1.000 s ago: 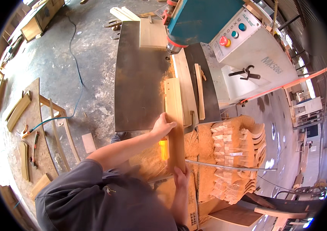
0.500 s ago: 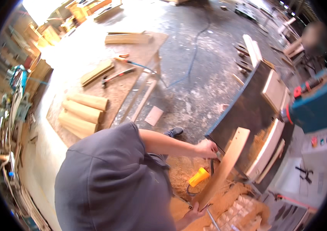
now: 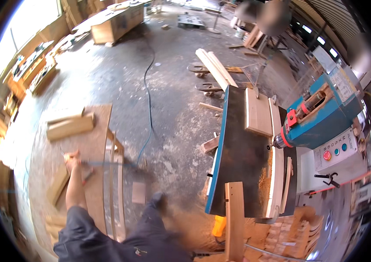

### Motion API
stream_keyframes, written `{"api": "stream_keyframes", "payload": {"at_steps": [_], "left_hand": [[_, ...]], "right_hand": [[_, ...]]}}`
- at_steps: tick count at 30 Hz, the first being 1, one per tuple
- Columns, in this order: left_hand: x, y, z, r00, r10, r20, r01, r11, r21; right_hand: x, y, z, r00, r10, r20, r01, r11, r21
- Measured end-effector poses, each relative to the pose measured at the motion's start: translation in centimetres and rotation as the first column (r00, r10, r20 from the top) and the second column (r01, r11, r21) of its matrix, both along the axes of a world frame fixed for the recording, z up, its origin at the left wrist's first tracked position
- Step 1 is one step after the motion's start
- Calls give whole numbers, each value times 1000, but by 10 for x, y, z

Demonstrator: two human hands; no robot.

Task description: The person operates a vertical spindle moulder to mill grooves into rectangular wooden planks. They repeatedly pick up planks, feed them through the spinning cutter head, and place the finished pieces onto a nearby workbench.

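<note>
Over the plywood table (image 3: 94,148) at the left, my left hand (image 3: 73,160) is closed around an orange air blow gun (image 3: 66,154), mostly hidden by the fingers. A blue hose (image 3: 107,163) trails right from it. Beside my left forearm lie a blurred hammer (image 3: 88,174) and a stacked pair of wood pieces (image 3: 57,185). Only a sliver of my right hand (image 3: 244,260) shows at the lower edge, at the bottom end of a long wooden board (image 3: 235,222). That board stands in front of the machine table's near edge, with small holes at its top.
A blue drilling machine (image 3: 321,118) rises at the right above a dark machine table (image 3: 242,153) with a wooden fence (image 3: 275,183) and sawdust. A yellow object (image 3: 219,226) sits beside the board. More wood pieces (image 3: 71,126) lie on the plywood table. Hose crosses the floor.
My left hand has left the board by the machine table and reached across to the left table, onto the air blow gun. My view has swung; the board now looks more upright.
</note>
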State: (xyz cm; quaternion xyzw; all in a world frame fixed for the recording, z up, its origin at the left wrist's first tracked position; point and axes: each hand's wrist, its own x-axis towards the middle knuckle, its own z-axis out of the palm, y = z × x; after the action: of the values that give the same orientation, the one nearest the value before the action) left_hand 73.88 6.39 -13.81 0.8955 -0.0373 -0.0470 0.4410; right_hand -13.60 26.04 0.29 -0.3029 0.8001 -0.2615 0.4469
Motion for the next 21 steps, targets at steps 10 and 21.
{"api": "stream_keyframes", "payload": {"at_steps": [10, 21], "left_hand": [[116, -24, -22, 826, 117, -551, -259, 948, -186], [-276, -266, 151, 0, -943, -333, 883, 156, -442]], "right_hand": [[21, 20, 10, 967, 167, -194, -127, 971, 203], [120, 27, 87, 772, -334, 542, 372, 927, 41]]}}
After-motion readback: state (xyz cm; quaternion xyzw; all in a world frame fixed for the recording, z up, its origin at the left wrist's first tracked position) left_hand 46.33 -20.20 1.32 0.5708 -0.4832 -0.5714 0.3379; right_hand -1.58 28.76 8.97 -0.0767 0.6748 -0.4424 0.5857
